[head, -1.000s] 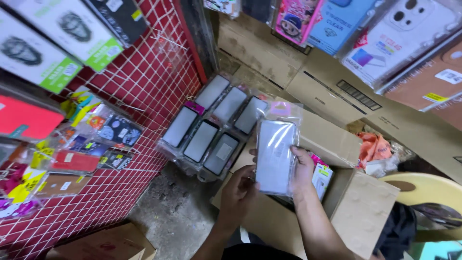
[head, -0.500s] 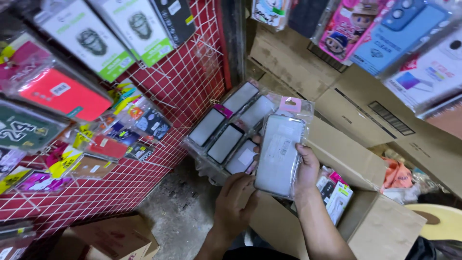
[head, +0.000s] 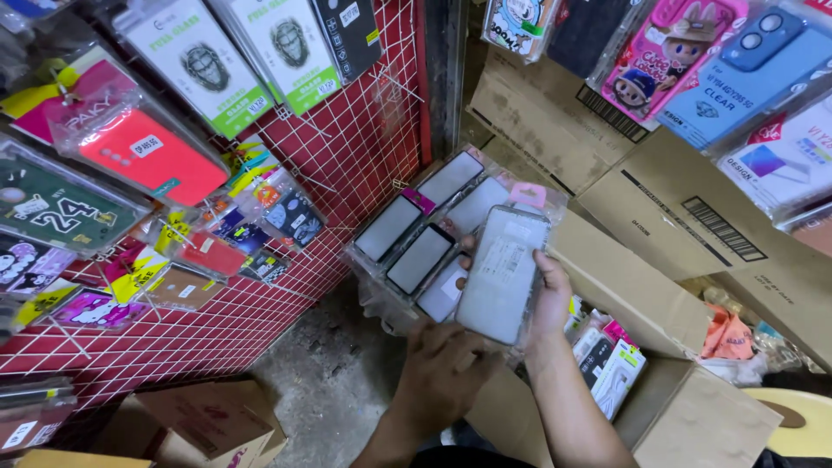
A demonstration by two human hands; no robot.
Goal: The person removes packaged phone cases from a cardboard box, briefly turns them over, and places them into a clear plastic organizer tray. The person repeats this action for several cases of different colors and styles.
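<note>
The clear phone case (head: 503, 276) has come up closer and a bit to the right. The right hand (head: 544, 299) grips its edge, fingers closed round it. The left hand (head: 442, 368) curls under its bottom, above the bunch of packed cases (head: 425, 234) by the red grid wall (head: 347, 156).

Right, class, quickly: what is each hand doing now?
Left hand: curled under the clear packets, grip cannot be told.
Right hand: closed on the clear phone-case packet.

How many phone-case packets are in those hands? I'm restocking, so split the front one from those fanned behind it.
Front clear packet, gripped by right hand: 1
Fanned packets behind: 6
Total: 7
</note>
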